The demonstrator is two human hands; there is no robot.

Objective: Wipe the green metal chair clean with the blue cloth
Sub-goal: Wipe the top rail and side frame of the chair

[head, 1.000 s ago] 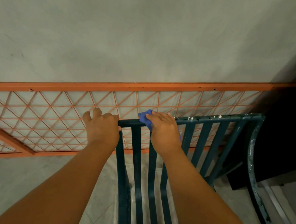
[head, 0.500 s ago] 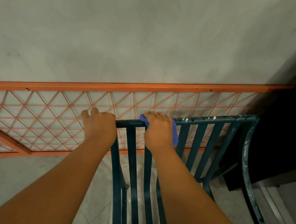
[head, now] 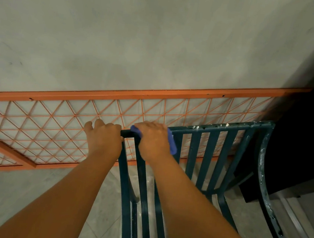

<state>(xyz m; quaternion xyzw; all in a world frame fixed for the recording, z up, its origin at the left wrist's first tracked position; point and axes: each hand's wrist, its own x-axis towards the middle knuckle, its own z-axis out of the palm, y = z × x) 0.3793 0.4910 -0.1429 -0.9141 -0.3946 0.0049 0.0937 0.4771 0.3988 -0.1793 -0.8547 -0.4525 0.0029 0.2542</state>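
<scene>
1. Head view: the green metal chair stands on a tiled floor, its slatted back facing the camera and its top rail running from the middle of the frame up toward the right.
2. The left hand grips the left end of the top rail, at the chair's left corner; its fingers curl over the far side of the rail, so the fingertips are hidden.
3. The right hand sits just beside the left on the same rail, fingers curled over the rail with the blue cloth held beneath the palm.
4. The cloth is pressed against the top rail near its left end; a small fold shows at the thumb side and a longer flap hangs down at the hand's right edge, over the upper part of a slat.
5. White flecks and chipped spots mark the rail's right half and the curved armrest along the chair's right side.
6. Behind the chair an orange metal grille with a triangular lattice leans along a grey wall.
7. A dark, shadowed object fills the right edge of the frame beyond the chair; what it is cannot be told.
</scene>
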